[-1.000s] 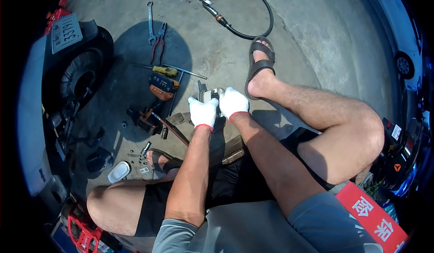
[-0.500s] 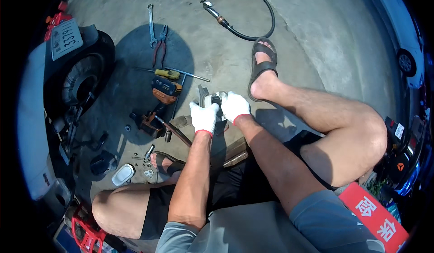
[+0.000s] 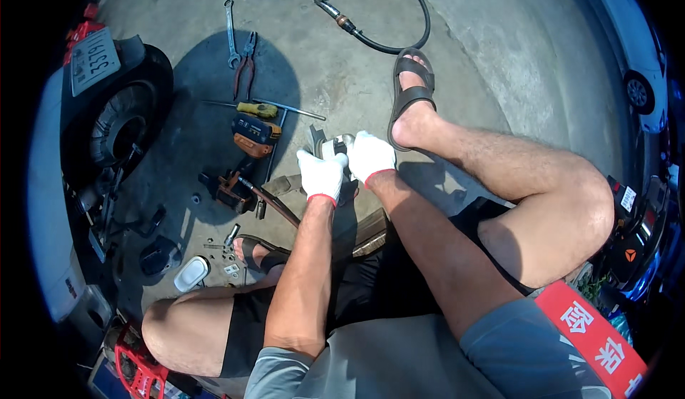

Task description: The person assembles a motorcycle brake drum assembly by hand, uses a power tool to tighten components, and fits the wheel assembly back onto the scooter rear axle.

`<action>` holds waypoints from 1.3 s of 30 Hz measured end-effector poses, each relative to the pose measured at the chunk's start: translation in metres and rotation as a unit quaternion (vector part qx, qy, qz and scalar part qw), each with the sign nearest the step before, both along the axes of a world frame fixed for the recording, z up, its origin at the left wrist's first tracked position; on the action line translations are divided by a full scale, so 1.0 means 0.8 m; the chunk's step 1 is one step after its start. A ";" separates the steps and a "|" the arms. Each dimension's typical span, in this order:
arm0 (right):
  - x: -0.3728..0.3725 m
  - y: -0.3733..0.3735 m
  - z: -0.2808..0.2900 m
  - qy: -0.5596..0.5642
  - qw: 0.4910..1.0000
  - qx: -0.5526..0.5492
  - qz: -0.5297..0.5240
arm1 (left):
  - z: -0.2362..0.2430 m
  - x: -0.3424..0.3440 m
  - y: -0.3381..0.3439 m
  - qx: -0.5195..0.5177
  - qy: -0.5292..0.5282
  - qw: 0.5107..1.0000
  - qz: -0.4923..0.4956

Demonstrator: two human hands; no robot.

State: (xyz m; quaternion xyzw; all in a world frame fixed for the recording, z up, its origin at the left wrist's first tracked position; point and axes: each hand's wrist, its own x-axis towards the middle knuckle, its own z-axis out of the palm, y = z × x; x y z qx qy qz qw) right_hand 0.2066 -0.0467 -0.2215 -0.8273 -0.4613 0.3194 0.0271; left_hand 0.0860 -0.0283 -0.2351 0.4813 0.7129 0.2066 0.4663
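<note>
Gray concrete flr [image 3: 492, 92] lay sunlit, w/ a wrench [image 3: 230, 34] & pliers [image 3: 247, 58] in a dark round shadow [image 3: 280, 67]; vehicle wheel [image 3: 125, 121] stood at pic L, pale car [image 3: 644, 53] far R. L hand [image 3: 321, 174] & R hand [image 3: 371, 155], both in white gloves, were closed on a metal part [image 3: 330, 149] b/w them, just ahead of the black shorts [image 3: 360, 285]. Gloves hid most of it, fingertips too; full shape unclear. Black hose [image 3: 427, 14] got cut off up top, car by the rim.
</note>
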 end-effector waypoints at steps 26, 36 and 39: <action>0.002 -0.017 -0.027 -0.037 0.999 0.037 0.003 | 0.019 0.018 -0.007 -0.012 0.058 0.998 -0.002; -0.002 -0.018 -0.034 0.045 0.997 0.031 -0.054 | 0.038 0.001 0.010 -0.052 0.026 0.997 -0.044; -0.006 -0.017 -0.033 0.062 0.995 0.038 -0.061 | 0.036 -0.011 0.012 -0.083 -0.016 0.996 -0.035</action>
